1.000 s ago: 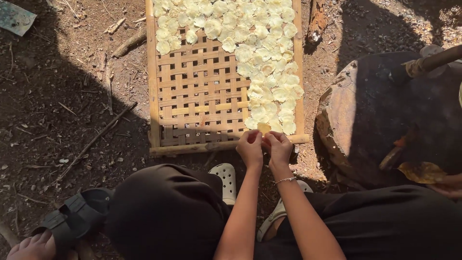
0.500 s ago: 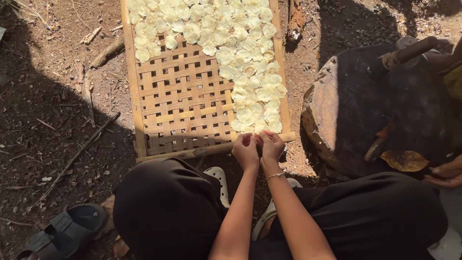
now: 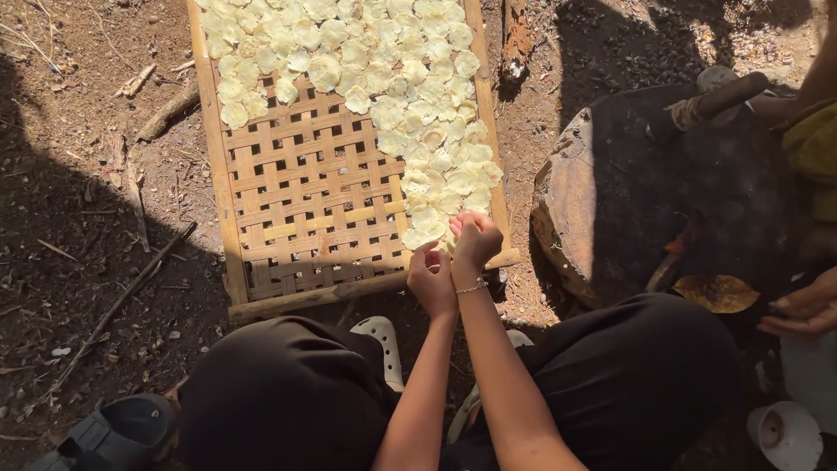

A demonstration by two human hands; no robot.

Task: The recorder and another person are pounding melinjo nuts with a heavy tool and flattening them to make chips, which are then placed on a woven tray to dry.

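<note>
The rack (image 3: pixel 296 192), a woven bamboo tray with a wooden frame, lay on bare dirt in front of the person's knees. Pale round slices (image 3: pixel 384 78) covered its far end and ran down its right side to the near right corner; the near left part of the rack was bare lattice.

Both hands met at that near right corner. The right hand (image 3: pixel 475 240) was over the last slices of the right-hand column, its fingers curled in and pinched together above them; whether a slice sat between the fingertips could not be told. A thin bracelet (image 3: pixel 472 286) circled its wrist. The left hand (image 3: pixel 432 277) was just nearer than the right hand, beside the rack's near rail, fingers bent and bunched toward the right hand; anything it held was hidden.

A white clog (image 3: pixel 381 342) showed just below the near rail, between the person's dark-clothed knees. A big dark stump (image 3: pixel 636 192) stood to the right of the rack, with a tool handle (image 3: pixel 728 92) resting on its far side and a dry leaf (image 3: pixel 719 292) on its near edge. Another person's hand (image 3: pixel 806 307) lay just beyond the leaf. A dark sandal (image 3: pixel 109 432) sat well to the rack's near left, and sticks (image 3: pixel 118 305) lay on the dirt left of the rack.
</note>
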